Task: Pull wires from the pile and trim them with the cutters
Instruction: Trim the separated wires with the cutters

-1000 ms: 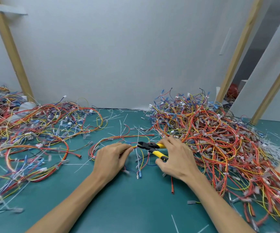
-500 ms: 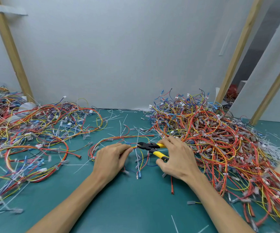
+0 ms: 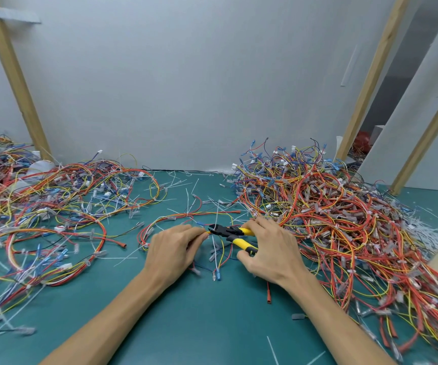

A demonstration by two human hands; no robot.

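1. Two heaps of coloured wire lie on a green table [image 3: 199,325]. The left heap [image 3: 54,206], well to the left of the cutters, is loose and flat: red, yellow and blue loops with small connectors.
2. Just left of the cutters, the left hand [image 3: 171,250] rests on the table with its fingers curled. It pinches a thin wire bundle [image 3: 205,233] of yellow and orange strands and offers the ends to the tool's nose.
3. The cutters [image 3: 228,230] have a black head and yellow handles. They lie level with the nose pointing left, meeting the bundle at the left fingertips. The handles stand apart, so the blades are probably not squeezed home yet, though the blade gap is too small to make out.
4. Below the cutters, toward the person, loose strands trail to blue terminals [image 3: 218,275] on the table.
5. Just right of the cutters, the right hand [image 3: 270,251] wraps its fingers and thumb round the yellow handles.
6. Right of the cutters, close behind that hand, the right heap [image 3: 331,219] rises dense and tangled, mostly red and orange. It looks like the supply pile.
7. The step in hand appears to be the trim itself. The next move calls for a firm squeeze of the handles while the left hand keeps the bundle taut and its fingertips clear of the blades.
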